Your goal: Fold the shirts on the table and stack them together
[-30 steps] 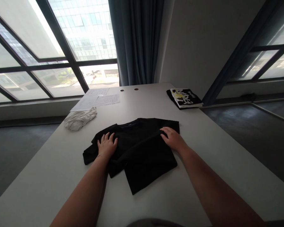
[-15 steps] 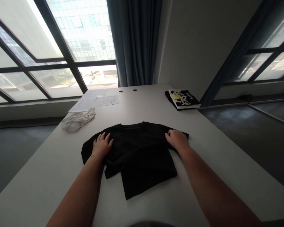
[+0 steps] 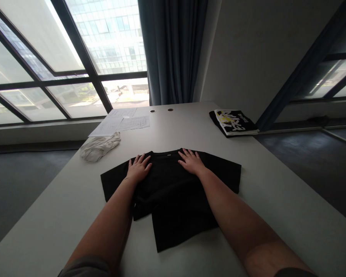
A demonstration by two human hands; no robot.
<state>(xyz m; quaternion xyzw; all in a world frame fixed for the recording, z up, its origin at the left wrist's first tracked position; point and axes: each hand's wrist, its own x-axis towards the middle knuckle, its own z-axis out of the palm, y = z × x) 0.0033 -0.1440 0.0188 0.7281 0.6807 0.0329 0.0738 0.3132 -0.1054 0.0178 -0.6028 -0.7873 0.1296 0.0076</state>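
Note:
A black T-shirt (image 3: 173, 196) lies spread on the white table (image 3: 276, 200), both sleeves out to the sides and its lower part folded up. My left hand (image 3: 138, 167) rests flat on the shirt near the left shoulder, fingers spread. My right hand (image 3: 191, 162) lies flat near the collar on the right side, fingers stretched out. Neither hand holds anything.
A crumpled white cloth (image 3: 99, 147) lies at the left of the table, with sheets of paper (image 3: 121, 121) behind it. A folded black garment with a white and yellow print (image 3: 233, 122) sits at the far right. Windows and a dark curtain (image 3: 173, 50) stand behind.
The right sleeve has been drawn out to the right and now lies flat. My right hand moved from the sleeve's edge in toward the collar. My left hand shifted slightly toward the collar.

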